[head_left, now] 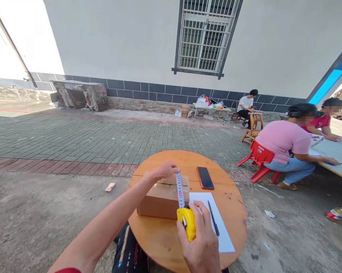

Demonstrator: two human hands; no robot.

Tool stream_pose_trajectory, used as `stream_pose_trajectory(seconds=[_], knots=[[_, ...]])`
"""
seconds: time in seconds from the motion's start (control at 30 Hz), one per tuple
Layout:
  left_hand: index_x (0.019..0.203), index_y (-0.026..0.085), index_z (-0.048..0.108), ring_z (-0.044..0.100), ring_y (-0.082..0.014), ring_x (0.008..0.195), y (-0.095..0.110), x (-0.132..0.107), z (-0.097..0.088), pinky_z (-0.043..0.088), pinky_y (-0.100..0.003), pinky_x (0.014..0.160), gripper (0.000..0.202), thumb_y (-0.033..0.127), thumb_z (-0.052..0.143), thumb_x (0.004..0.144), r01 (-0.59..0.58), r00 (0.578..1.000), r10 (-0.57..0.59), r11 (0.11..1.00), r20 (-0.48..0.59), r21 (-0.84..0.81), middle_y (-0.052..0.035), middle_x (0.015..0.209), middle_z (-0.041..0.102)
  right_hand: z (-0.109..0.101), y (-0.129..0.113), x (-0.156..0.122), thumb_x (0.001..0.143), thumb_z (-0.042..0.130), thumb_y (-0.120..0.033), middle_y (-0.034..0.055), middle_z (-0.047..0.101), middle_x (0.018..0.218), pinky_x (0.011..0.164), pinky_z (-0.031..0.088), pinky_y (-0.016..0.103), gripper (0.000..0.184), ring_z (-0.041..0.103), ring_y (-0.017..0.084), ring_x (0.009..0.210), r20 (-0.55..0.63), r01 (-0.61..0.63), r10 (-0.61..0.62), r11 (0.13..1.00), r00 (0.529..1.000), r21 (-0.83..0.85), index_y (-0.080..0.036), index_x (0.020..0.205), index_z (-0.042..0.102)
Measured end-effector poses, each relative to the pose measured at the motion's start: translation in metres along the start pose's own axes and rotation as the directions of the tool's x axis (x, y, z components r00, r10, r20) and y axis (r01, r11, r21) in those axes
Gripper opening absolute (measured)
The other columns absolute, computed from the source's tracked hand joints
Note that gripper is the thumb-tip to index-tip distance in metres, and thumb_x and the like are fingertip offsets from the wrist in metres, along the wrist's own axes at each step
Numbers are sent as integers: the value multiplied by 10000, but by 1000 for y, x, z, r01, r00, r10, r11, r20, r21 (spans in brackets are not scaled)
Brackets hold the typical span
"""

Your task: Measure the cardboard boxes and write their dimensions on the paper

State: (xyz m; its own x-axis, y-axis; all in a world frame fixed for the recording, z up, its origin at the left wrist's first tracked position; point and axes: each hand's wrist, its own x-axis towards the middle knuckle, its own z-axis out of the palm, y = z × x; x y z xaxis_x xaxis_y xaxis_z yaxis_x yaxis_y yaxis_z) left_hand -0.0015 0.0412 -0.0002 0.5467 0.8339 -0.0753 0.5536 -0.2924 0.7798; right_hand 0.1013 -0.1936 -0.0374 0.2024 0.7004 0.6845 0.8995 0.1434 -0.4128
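Observation:
A yellow tape measure (pixel 190 223) sits in my right hand (pixel 202 239), its case wrapped by the fingers and thumb. Its white blade (pixel 179 187) runs out away from me across the top of a brown cardboard box (pixel 159 206). At the far edge of the box, my left hand (pixel 167 170) pinches the blade's end. Right of the box lies a white sheet of paper (pixel 223 242) with a black pen (pixel 213 218) on it. Behind the paper is a phone with a red edge (pixel 205 178). All of these are on a round wooden table (pixel 156 242).
To the right, a person in pink (pixel 284 142) sits on a red chair (pixel 260 153) at another table (pixel 337 151), near a person in red. Farther back, another person (pixel 246 104) sits beside a cluttered table (pixel 212 108). A bottle (pixel 338 214) lies on the ground.

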Motion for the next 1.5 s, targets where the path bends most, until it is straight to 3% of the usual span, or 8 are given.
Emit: stream_pose_trajectory(seconds=[0.13,0.27,0.63,0.9,1.07,1.27,1.37,1.5], knots=[[1088,135,623,643,-190,891,-3,10,10,558,-358,766,297,385,605,927,17,997,-22,998,67,66,-49,1057,645,7,-10,2,895,517,-361,155,586,1318,633,606,326,361,712,267,964,44,21,-21,1000,999,1,-189,1212,538],[1155,144,610,639,-220,977,-7,12,16,557,-400,828,324,375,605,928,4,997,-10,997,77,79,-66,1144,632,17,-11,-3,859,539,-295,142,631,1248,670,612,314,385,712,256,980,80,45,-47,999,996,31,-182,1226,511],[899,123,638,619,-137,725,-17,7,23,531,-286,659,263,383,613,921,-68,997,68,998,-20,16,-2,850,640,27,17,9,882,554,-309,127,669,1156,797,594,347,347,681,265,1035,58,69,-73,996,996,61,-184,1205,527],[625,138,584,456,-91,544,-19,5,25,336,-227,515,266,266,616,856,-80,996,78,996,-47,-48,69,543,438,41,22,-17,842,635,-349,139,607,1242,920,550,383,479,628,266,1114,72,-185,171,935,983,302,-185,1271,499],[896,125,640,608,-139,732,-19,10,23,516,-286,664,239,364,623,910,-35,999,34,999,-20,-38,-1,845,632,50,19,-13,791,653,-309,135,603,1238,909,553,400,527,627,272,1101,39,-171,169,913,985,370,-187,1279,495],[1175,146,606,632,-233,1004,-17,26,23,553,-408,840,340,378,607,925,57,997,-57,998,-44,-7,-70,1181,621,48,40,16,795,623,-301,132,640,1146,878,567,409,450,658,264,1030,42,-117,109,941,993,317,-165,1213,527],[1190,148,601,625,-247,1029,-17,28,21,549,-420,856,353,379,610,923,81,996,-81,997,-31,0,-71,1206,612,35,38,32,779,611,-248,112,634,1192,931,546,388,450,637,252,1095,126,-36,2,962,992,270,-190,1219,535],[1198,150,597,622,-250,1037,-17,25,14,548,-425,862,358,378,611,923,88,996,-88,996,13,8,-72,1213,608,16,23,49,783,537,-162,73,606,1261,928,544,357,446,625,230,1123,331,24,-73,989,941,148,-227,1224,559]])
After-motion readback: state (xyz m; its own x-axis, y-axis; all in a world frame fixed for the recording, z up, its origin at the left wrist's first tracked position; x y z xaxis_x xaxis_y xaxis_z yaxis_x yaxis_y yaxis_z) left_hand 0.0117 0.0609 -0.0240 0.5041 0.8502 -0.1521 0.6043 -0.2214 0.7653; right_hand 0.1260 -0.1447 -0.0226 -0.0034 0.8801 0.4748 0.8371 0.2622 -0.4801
